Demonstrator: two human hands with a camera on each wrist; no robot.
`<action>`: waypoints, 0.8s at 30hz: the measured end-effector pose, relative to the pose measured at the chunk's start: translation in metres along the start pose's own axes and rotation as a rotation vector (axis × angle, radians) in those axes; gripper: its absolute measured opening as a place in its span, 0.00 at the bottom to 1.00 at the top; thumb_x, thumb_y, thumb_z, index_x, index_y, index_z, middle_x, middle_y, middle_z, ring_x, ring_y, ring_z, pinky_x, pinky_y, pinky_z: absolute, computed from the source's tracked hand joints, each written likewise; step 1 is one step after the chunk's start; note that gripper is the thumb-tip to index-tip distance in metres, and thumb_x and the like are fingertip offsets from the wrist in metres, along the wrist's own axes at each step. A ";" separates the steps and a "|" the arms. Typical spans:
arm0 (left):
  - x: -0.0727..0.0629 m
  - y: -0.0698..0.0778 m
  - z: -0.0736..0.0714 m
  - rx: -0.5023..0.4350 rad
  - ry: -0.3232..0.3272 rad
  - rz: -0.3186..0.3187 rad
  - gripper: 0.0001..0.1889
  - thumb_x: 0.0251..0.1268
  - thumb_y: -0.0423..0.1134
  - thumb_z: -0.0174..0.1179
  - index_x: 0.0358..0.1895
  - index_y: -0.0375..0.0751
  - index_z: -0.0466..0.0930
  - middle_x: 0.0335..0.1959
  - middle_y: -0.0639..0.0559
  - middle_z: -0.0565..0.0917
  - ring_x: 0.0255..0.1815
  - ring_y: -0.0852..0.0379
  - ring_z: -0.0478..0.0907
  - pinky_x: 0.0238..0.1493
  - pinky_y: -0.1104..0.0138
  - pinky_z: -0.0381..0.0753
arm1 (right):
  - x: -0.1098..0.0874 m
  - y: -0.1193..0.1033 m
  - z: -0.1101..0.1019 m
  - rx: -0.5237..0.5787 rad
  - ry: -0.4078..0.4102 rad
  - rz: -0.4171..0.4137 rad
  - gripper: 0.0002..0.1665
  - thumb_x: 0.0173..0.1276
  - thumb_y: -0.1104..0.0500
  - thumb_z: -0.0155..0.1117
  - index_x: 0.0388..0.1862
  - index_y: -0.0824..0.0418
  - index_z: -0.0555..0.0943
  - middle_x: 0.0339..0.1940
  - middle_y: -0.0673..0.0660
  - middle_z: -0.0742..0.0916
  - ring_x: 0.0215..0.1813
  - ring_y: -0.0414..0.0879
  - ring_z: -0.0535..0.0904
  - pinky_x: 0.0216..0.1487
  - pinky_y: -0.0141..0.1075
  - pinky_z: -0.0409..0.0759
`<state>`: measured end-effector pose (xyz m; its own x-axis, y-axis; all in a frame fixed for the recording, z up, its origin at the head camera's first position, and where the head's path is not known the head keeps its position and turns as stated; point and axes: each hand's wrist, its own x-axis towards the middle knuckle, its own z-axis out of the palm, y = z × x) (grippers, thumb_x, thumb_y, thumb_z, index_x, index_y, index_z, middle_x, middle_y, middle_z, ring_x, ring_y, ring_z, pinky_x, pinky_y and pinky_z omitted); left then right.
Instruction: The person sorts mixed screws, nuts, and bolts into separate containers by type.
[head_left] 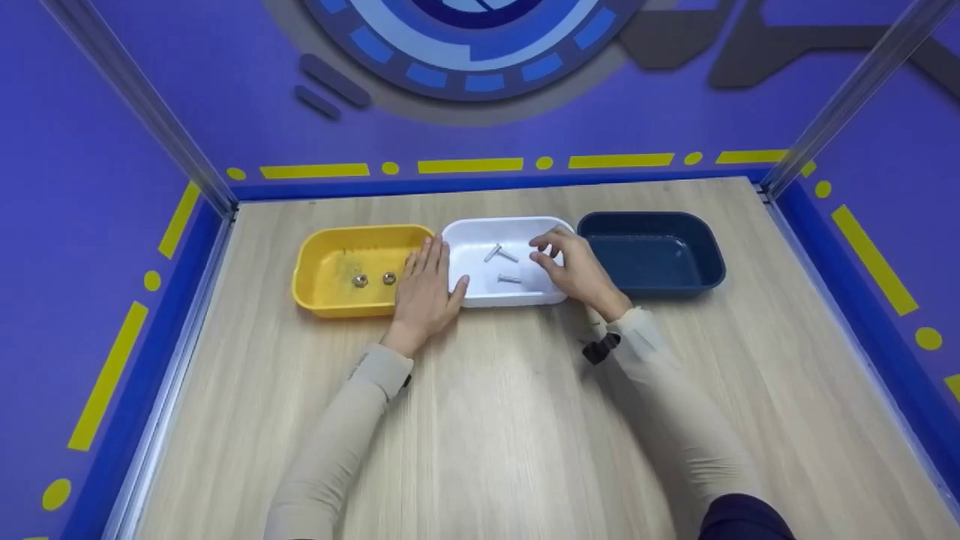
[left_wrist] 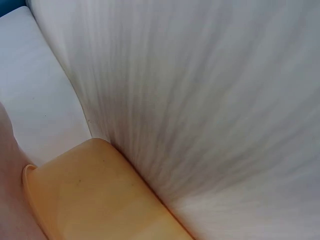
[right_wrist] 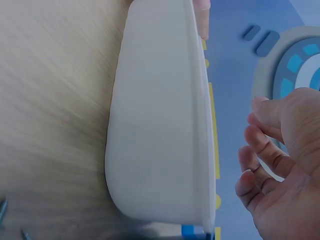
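Left grip (head_left: 424,289), fingers straight, lies where yellow tray (head_left: 337,310) meets white tray (head_left: 517,300), likely steadying both. Right grip (head_left: 574,262), fingertips apart, seemingly empty, hangs right of the bolts (head_left: 509,279) inside the white tray.

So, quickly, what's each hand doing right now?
Left hand: open, fingers straight, resting on the rim of the yellow tray.
Right hand: open, fingers loosely bent, holding nothing, over the white tray.
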<state>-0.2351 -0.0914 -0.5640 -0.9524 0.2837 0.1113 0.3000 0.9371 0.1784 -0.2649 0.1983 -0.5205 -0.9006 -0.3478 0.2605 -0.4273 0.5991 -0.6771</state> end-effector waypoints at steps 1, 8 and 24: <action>0.001 0.000 0.000 0.006 0.003 0.000 0.43 0.86 0.63 0.32 0.86 0.31 0.47 0.89 0.36 0.50 0.90 0.41 0.44 0.90 0.48 0.45 | -0.002 0.000 -0.002 0.005 0.007 -0.008 0.12 0.78 0.62 0.68 0.55 0.66 0.88 0.47 0.62 0.87 0.48 0.56 0.82 0.52 0.58 0.84; 0.001 0.002 0.000 0.007 0.048 0.002 0.42 0.86 0.62 0.33 0.85 0.29 0.52 0.88 0.35 0.55 0.90 0.41 0.47 0.90 0.47 0.49 | -0.017 0.005 -0.017 -0.002 0.041 -0.043 0.12 0.78 0.62 0.68 0.54 0.67 0.88 0.46 0.63 0.88 0.48 0.58 0.82 0.50 0.52 0.83; -0.024 0.045 -0.005 -0.193 0.176 0.069 0.37 0.85 0.59 0.46 0.82 0.34 0.63 0.85 0.38 0.64 0.88 0.38 0.54 0.89 0.46 0.52 | -0.057 0.029 -0.061 -0.022 0.133 -0.040 0.14 0.76 0.61 0.71 0.55 0.68 0.87 0.49 0.64 0.87 0.49 0.56 0.86 0.54 0.56 0.86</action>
<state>-0.1983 -0.0570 -0.5539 -0.9105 0.2901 0.2947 0.3845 0.8561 0.3453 -0.2309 0.2794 -0.5127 -0.8848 -0.2738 0.3770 -0.4633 0.6030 -0.6494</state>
